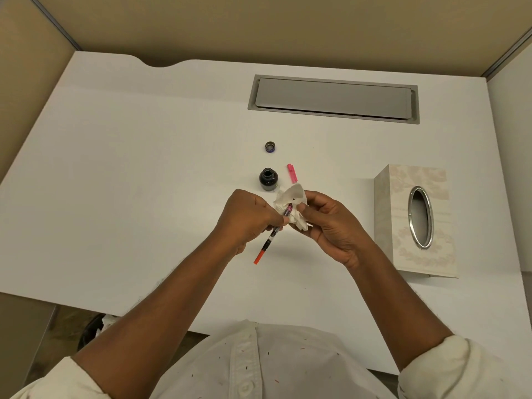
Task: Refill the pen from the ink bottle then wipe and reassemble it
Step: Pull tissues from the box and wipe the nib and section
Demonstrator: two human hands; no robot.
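My left hand (247, 221) pinches the pen's inner part (269, 243), a clear converter with a black ring and an orange end that points down toward me. Its pink front section (288, 209) is tucked into a crumpled white tissue (290, 203) held by my right hand (331, 226); the nib is hidden in the tissue. The open ink bottle (268, 178) stands on the white desk (144, 168) just beyond my hands. Its cap (270, 146) lies farther back. A pink pen piece (292, 173) lies to the right of the bottle.
A pale patterned tissue box (414, 220) with an oval metal-rimmed opening stands to the right of my hands. A grey cable hatch (334, 97) is set into the desk at the back. Beige partition walls enclose the desk.
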